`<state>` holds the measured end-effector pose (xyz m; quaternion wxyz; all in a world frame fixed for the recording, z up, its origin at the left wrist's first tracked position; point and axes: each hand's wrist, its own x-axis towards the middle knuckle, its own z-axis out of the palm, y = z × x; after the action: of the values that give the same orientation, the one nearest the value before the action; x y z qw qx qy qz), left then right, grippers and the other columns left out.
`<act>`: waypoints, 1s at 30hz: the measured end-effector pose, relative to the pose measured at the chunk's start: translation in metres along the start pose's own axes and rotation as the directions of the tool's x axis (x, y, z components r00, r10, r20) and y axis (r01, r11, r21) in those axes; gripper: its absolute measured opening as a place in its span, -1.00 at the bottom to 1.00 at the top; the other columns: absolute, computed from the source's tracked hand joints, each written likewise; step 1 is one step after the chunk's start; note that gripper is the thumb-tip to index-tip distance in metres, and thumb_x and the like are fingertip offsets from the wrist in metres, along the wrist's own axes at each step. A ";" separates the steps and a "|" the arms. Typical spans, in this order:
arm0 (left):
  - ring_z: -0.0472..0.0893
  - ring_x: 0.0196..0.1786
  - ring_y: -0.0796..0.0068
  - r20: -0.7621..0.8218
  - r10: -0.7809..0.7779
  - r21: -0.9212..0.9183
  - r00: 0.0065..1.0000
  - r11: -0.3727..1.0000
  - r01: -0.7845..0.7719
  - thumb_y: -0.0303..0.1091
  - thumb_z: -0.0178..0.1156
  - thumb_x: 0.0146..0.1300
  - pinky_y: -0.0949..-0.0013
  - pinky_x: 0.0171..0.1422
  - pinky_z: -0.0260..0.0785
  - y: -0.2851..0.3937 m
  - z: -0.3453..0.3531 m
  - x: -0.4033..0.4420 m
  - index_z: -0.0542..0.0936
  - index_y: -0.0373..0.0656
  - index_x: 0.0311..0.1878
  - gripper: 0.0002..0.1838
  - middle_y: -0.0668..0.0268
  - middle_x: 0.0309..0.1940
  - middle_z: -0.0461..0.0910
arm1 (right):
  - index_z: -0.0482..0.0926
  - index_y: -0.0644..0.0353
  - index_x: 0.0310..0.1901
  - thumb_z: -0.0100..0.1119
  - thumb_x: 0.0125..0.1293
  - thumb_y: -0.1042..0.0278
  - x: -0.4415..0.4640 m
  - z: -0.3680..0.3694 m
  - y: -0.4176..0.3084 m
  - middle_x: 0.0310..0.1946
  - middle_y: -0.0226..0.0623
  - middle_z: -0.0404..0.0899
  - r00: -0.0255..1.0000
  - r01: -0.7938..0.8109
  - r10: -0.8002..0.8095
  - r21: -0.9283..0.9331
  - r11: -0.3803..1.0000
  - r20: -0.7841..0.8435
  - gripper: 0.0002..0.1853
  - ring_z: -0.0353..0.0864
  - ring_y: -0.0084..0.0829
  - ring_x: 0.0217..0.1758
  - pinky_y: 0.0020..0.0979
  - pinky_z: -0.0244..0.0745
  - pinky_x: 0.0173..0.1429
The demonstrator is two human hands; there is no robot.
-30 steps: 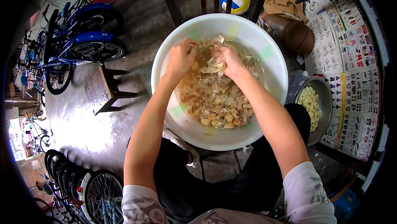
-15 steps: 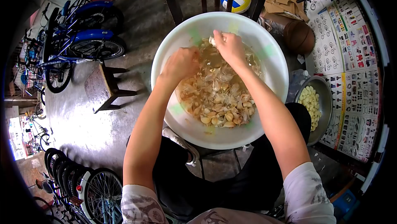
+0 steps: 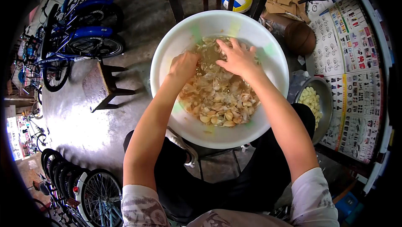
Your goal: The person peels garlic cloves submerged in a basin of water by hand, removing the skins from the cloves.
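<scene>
Concrete floor (image 3: 142, 30) is seen around the white basin (image 3: 217, 140), where garlic cloves (image 3: 228, 116) are heaped camera-side of the left hand (image 3: 184, 65), fingers curled, grip not discernible, and right hand (image 3: 240, 59), fingers spread, nothing gripped, neither clearly nearer.

Glare whitened the concrete floor (image 3: 77, 130) near its left edge; its far edge lay dimmer. Fisheye distortion bowed the printed poster (image 3: 361, 116), and blackness swallowed the view's corners.
</scene>
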<state>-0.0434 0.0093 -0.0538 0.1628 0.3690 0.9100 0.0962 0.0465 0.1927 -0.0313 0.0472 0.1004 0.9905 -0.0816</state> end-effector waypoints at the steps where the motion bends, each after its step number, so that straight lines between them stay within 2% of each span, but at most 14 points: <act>1: 0.65 -0.13 -0.01 -0.002 0.002 -0.002 1.000 1.000 -0.002 -0.43 0.18 0.15 0.07 -0.03 0.51 0.002 -0.004 -0.002 0.67 -0.13 -0.15 -0.80 0.06 -0.22 0.67 | 0.30 -0.15 0.41 0.39 0.17 0.03 -0.003 -0.012 -0.001 0.31 -0.07 0.30 1.000 -0.014 0.014 0.003 1.000 -0.008 -0.23 0.46 0.00 0.24 0.24 0.32 0.26; 2: 0.66 -0.14 -0.01 -0.008 -0.024 -0.075 1.000 0.997 0.023 -0.43 0.20 0.13 0.08 -0.03 0.51 0.004 -0.009 -0.004 0.67 -0.15 -0.16 -0.80 0.07 -0.22 0.67 | 0.30 -0.15 0.41 0.39 0.17 0.03 -0.005 -0.029 0.002 0.31 -0.07 0.30 1.000 -0.017 0.017 0.000 1.000 -0.009 -0.23 0.46 0.00 0.24 0.24 0.32 0.26; 4: 0.66 -0.14 0.00 -0.016 -0.046 -0.147 0.999 0.988 0.043 -0.43 0.21 0.11 0.09 -0.03 0.51 0.004 -0.012 -0.007 0.67 -0.16 -0.18 -0.81 0.07 -0.22 0.68 | 0.28 -0.16 0.43 0.35 0.21 -0.01 -0.008 -0.063 0.009 0.24 -0.06 0.41 0.974 0.022 -0.037 0.070 0.997 0.221 -0.24 0.59 -0.04 0.12 -0.01 0.51 0.17; 7: 0.66 -0.15 0.02 -0.133 0.008 -0.182 0.991 0.983 -0.032 -0.42 0.23 0.10 0.09 -0.04 0.51 0.002 -0.012 -0.009 0.66 -0.16 -0.17 -0.80 0.07 -0.24 0.68 | 0.44 -0.03 0.28 0.29 0.28 0.09 -0.019 -0.086 -0.001 0.04 -0.03 0.57 0.995 -0.038 0.036 0.020 0.999 0.093 -0.45 0.65 -0.10 0.04 -0.19 0.59 0.05; 13: 0.66 -0.17 0.01 -0.115 0.052 -0.194 0.992 0.978 -0.074 -0.40 0.21 0.13 0.08 -0.04 0.50 0.003 0.003 -0.006 0.63 -0.16 -0.11 -0.76 0.07 -0.31 0.68 | 0.56 0.23 -0.14 0.09 0.35 0.41 0.017 -0.015 0.012 -0.34 -0.06 0.67 0.995 0.045 -0.069 0.298 0.954 0.072 -0.87 0.69 -0.07 -0.17 -0.07 0.59 -0.09; 14: 0.66 -0.17 0.01 -0.078 0.042 -0.173 0.996 0.983 -0.055 -0.39 0.20 0.14 0.07 -0.03 0.50 0.003 0.010 -0.004 0.62 -0.17 -0.11 -0.76 0.06 -0.32 0.67 | 0.56 0.23 -0.12 0.04 0.34 0.48 0.019 0.009 0.016 -0.32 -0.09 0.67 0.990 0.135 -0.144 0.356 0.925 -0.002 -0.85 0.70 -0.08 -0.22 -0.03 0.59 -0.16; 17: 0.66 -0.18 -0.01 -0.045 0.048 -0.089 0.998 0.995 -0.052 -0.37 0.19 0.16 0.06 -0.02 0.50 0.008 0.013 -0.002 0.62 -0.19 -0.11 -0.77 0.04 -0.34 0.67 | 0.58 0.23 -0.14 0.07 0.31 0.53 0.009 0.036 0.010 -0.02 -0.08 0.60 0.953 0.216 -0.228 0.083 0.973 0.198 -0.86 0.69 -0.11 -0.15 -0.06 0.63 -0.11; 19: 0.65 -0.18 -0.01 -0.036 0.069 -0.036 0.997 0.997 -0.070 -0.36 0.18 0.18 0.05 -0.01 0.50 0.013 0.006 -0.010 0.61 -0.20 -0.12 -0.78 0.02 -0.34 0.66 | 0.59 0.22 -0.12 0.14 0.29 0.49 0.001 0.040 0.005 0.06 -0.07 0.54 0.956 0.242 -0.252 0.080 0.967 0.150 -0.84 0.68 -0.09 -0.12 -0.05 0.63 -0.07; 21: 0.64 -0.20 -0.04 -0.065 -0.074 -0.231 0.995 0.971 0.057 -0.35 0.18 0.19 0.08 -0.04 0.49 0.020 -0.005 -0.010 0.61 -0.23 -0.14 -0.78 -0.03 -0.33 0.65 | 0.60 0.21 -0.09 0.20 0.26 0.45 -0.002 0.030 0.003 0.14 -0.06 0.49 0.957 0.270 -0.274 0.053 0.961 0.092 -0.81 0.67 -0.07 -0.09 -0.04 0.63 -0.03; 22: 0.64 -0.20 -0.04 -0.068 -0.070 -0.230 0.995 0.972 0.052 -0.35 0.18 0.19 0.08 -0.04 0.49 0.018 -0.007 -0.009 0.61 -0.23 -0.14 -0.78 -0.03 -0.33 0.65 | 0.61 0.20 -0.04 0.27 0.22 0.44 -0.004 0.014 -0.001 0.16 -0.06 0.45 0.958 0.211 -0.217 0.055 0.976 0.185 -0.73 0.66 -0.06 -0.04 -0.03 0.61 0.01; 25: 0.66 -0.25 0.12 -0.160 -0.083 -0.383 0.984 0.924 0.016 -0.31 0.22 0.24 0.18 -0.07 0.48 0.011 -0.021 -0.011 0.62 -0.27 -0.14 -0.77 0.03 -0.32 0.67 | 0.61 0.18 0.05 0.38 0.11 0.44 -0.013 -0.034 -0.002 0.16 -0.07 0.44 0.938 0.128 -0.147 0.083 0.988 0.314 -0.59 0.61 -0.07 0.07 -0.06 0.57 0.11; 27: 0.64 -0.28 0.38 -0.052 -0.143 -0.667 0.988 0.742 0.072 -0.28 0.24 0.31 0.29 -0.05 0.45 0.015 -0.039 -0.017 0.64 -0.29 -0.09 -0.74 0.18 -0.31 0.70 | 0.61 0.17 0.08 0.42 0.06 0.47 -0.016 -0.048 0.007 0.12 -0.07 0.46 0.925 0.108 -0.140 0.110 0.988 0.353 -0.53 0.59 -0.09 0.12 -0.09 0.54 0.17; 29: 0.62 -0.24 0.48 -0.099 -0.092 -0.724 0.991 0.689 -0.009 -0.28 0.25 0.32 0.34 -0.01 0.44 0.013 -0.046 -0.019 0.65 -0.29 -0.05 -0.72 0.26 -0.30 0.71 | 0.62 0.12 0.10 0.43 0.04 0.51 -0.013 -0.057 0.021 0.14 -0.07 0.47 0.955 0.223 -0.266 0.280 0.934 0.127 -0.49 0.54 -0.10 0.19 -0.19 0.52 0.21; 30: 0.60 -0.21 0.58 -0.144 -0.044 -0.773 0.989 0.629 -0.085 -0.28 0.26 0.34 0.38 0.04 0.43 0.013 -0.049 -0.019 0.65 -0.29 0.00 -0.70 0.33 -0.28 0.72 | 0.65 0.15 0.02 0.40 0.04 0.56 -0.013 -0.063 0.020 0.00 -0.07 0.56 0.962 0.259 -0.274 0.322 0.911 0.002 -0.57 0.59 -0.08 0.08 -0.24 0.56 0.13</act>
<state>-0.0398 0.0023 -0.0004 0.2363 0.2649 0.7849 0.5078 0.0585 0.2206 0.0292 0.0421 -0.0312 0.9672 -0.2487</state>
